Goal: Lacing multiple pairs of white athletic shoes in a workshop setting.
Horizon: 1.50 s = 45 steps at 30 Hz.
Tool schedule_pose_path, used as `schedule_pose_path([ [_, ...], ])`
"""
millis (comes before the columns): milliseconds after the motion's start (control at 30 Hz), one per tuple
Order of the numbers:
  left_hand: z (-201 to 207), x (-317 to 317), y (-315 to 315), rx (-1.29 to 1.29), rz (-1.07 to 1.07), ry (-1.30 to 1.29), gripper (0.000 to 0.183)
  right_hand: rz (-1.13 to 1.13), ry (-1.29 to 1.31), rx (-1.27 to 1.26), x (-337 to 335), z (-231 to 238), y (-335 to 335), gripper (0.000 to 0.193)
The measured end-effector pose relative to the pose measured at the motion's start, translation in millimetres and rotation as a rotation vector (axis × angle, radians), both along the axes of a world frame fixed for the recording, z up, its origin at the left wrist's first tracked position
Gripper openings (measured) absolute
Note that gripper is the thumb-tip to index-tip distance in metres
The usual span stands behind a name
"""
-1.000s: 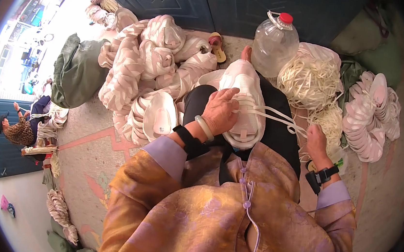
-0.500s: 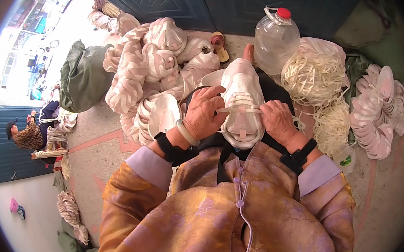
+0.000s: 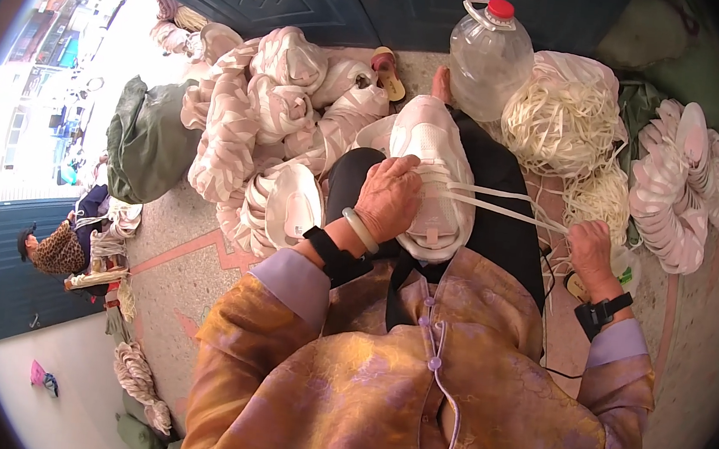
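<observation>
On my lap lies a white and pale pink sneaker upper (image 3: 435, 227), its rounded end pointing away from me. My left hand (image 3: 390, 197) is closed against its left side by the lace rows; the fingertips are partly hidden. Out to the right, my right hand (image 3: 592, 254) is shut on a flat white shoelace (image 3: 500, 205). Two strands of the lace stretch from the middle of the upper toward that hand, one nearly taut and the other sagging slightly.
Stacked shoe uppers (image 3: 279, 113) lie ahead on the left beside a green sack (image 3: 149, 144). A large clear bottle (image 3: 489, 64) and a heap of white laces (image 3: 559, 131) stand ahead right. More nested uppers (image 3: 670, 194) lie far right. Another person (image 3: 63, 246) sits far left.
My right hand has moved from the upper out to the right, drawing the lace strands with it. My left hand has shifted slightly right and now presses closer to the upper.
</observation>
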<state>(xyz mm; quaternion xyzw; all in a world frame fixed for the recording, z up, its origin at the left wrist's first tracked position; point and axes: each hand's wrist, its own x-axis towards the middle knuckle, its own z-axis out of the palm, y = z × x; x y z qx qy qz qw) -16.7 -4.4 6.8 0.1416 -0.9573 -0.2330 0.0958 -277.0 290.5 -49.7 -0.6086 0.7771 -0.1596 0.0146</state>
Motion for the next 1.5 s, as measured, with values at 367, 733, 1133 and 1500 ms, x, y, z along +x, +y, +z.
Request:
schedule_pose_path([
  [367, -6, 19, 1, 0.245, 0.168, 0.036, 0.021, -0.346, -0.709, -0.284, -15, 11, -92, 0.021],
  [733, -11, 21, 2, 0.191, 0.148, 0.090, 0.024, -0.088, -1.241, -0.218, 81, 50, -165, 0.018],
  [1133, 8, 1, 15, 0.015, 0.049, 0.145, 0.018, -0.122, -0.778, -0.297, 78, 34, -160, 0.011],
  [1500, -1, -46, 41, -0.038, -0.024, -0.123, 0.012, -0.082, -0.899, -0.023, 78, 24, -141, 0.005],
])
